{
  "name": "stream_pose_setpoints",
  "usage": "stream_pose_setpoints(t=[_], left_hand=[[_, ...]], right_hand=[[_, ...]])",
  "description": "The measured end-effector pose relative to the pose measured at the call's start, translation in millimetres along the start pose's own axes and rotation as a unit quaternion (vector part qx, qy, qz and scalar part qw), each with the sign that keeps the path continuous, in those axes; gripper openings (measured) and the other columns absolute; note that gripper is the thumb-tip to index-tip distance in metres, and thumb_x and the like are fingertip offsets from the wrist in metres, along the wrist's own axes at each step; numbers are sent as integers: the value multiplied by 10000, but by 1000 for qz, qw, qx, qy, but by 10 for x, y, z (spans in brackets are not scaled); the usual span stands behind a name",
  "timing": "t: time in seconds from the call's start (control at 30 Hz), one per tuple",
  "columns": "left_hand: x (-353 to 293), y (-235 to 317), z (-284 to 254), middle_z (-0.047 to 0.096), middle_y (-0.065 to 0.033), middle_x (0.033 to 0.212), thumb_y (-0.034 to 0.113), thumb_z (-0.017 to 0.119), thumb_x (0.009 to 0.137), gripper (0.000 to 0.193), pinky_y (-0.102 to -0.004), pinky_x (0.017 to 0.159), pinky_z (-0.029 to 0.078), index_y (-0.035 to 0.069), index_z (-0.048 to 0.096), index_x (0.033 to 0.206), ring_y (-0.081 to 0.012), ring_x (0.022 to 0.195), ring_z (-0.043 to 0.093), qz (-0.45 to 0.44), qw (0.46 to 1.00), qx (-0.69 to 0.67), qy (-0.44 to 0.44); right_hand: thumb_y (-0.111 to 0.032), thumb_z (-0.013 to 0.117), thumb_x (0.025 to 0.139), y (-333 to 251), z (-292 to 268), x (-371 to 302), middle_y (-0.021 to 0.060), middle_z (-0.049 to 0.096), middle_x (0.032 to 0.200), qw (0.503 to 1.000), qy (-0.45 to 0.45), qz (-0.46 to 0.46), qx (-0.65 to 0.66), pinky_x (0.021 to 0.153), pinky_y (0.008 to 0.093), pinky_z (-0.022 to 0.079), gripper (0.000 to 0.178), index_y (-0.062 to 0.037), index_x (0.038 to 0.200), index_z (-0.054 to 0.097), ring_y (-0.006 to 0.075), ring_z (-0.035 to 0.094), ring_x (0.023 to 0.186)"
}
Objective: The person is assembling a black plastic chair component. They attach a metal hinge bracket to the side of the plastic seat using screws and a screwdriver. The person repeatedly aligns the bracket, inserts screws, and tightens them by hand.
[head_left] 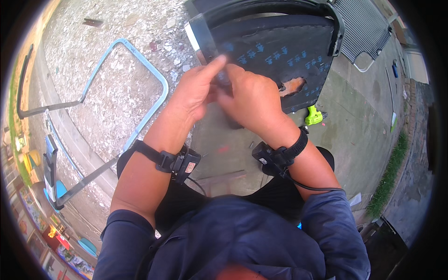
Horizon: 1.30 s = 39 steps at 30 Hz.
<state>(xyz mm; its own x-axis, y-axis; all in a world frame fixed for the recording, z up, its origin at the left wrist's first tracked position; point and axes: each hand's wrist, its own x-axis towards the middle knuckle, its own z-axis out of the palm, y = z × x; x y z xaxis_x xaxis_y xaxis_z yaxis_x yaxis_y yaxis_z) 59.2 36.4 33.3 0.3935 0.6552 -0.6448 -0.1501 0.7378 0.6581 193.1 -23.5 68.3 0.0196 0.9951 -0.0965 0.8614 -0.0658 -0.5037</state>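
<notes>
In front of me a dark chair part lies tipped, its black underside (275,42) dotted with blue printed marks and torn open at one spot, where brown material shows. A curved black armrest (275,10) runs along its far edge. At its left stands a flat metal bar (200,37). My left hand (192,91) is curled near the lower end of this bar, thumb stretched along it. My right hand (252,95) is closed right beside it, fingers bent inward. A dark, blurred thing sits between both hands; I cannot make out what it is.
A bent blue-grey tube frame (156,74) lies on the gravel at left. A lime-green power tool (314,115) rests on the floor right of the chair part. A ribbed grey panel (361,25) is at far right, with a long thin rod (391,98) nearby.
</notes>
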Motion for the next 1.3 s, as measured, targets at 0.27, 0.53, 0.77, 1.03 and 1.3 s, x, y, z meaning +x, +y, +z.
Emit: stream_pose_setpoints(t=[0.27, 0.53, 0.77, 1.03, 1.3], left_hand=[[52, -89, -71, 629, -74, 1122, 324, 601, 1000, 331, -385, 835, 510, 63, 591, 1205, -211, 992, 613, 11, 987, -146, -73], [26, -169, -166, 636, -19, 1202, 379, 509, 1039, 289, -397, 866, 509, 211, 551, 1270, -200, 1102, 602, 16, 968, -203, -145], [-74, 22, -49, 574, -112, 1240, 426, 541, 1014, 416, -459, 930, 510, 70, 545, 1230, -263, 1118, 582, -18, 979, -173, -109], [16, 36, -157, 604, -116, 1206, 254, 511, 1015, 326, -465, 947, 502, 20, 558, 1237, -250, 1158, 563, -6, 986, -144, -83], [139, -286, -347, 655, -126, 1162, 237, 409, 1047, 353, -415, 956, 508, -4, 561, 1254, -268, 1080, 623, -20, 953, -269, -140]], right_hand=[[-173, 761, 730, 112, -102, -24, 97, 644, 1060, 997, 27, -67, 34, 699, 410, 532, 389, -98, 1093, 643, 299, 650, 950], [-43, 743, 738, 242, 9, 21, 86, 621, 1160, 977, 70, -183, 86, 872, 378, 517, 596, -123, 1312, 603, 305, 604, 1071], [-22, 660, 778, 316, -109, 193, 92, 637, 1122, 963, 36, -242, 109, 837, 394, 519, 412, -102, 1182, 674, 312, 605, 1023], [86, 640, 723, 305, -123, 213, 98, 633, 1130, 960, 7, -249, 128, 927, 393, 500, 538, -103, 1227, 652, 318, 602, 1073], [-196, 860, 682, 270, 91, 70, 161, 602, 1238, 968, 6, -58, 243, 931, 380, 508, 706, -28, 1291, 545, 304, 611, 1102]])
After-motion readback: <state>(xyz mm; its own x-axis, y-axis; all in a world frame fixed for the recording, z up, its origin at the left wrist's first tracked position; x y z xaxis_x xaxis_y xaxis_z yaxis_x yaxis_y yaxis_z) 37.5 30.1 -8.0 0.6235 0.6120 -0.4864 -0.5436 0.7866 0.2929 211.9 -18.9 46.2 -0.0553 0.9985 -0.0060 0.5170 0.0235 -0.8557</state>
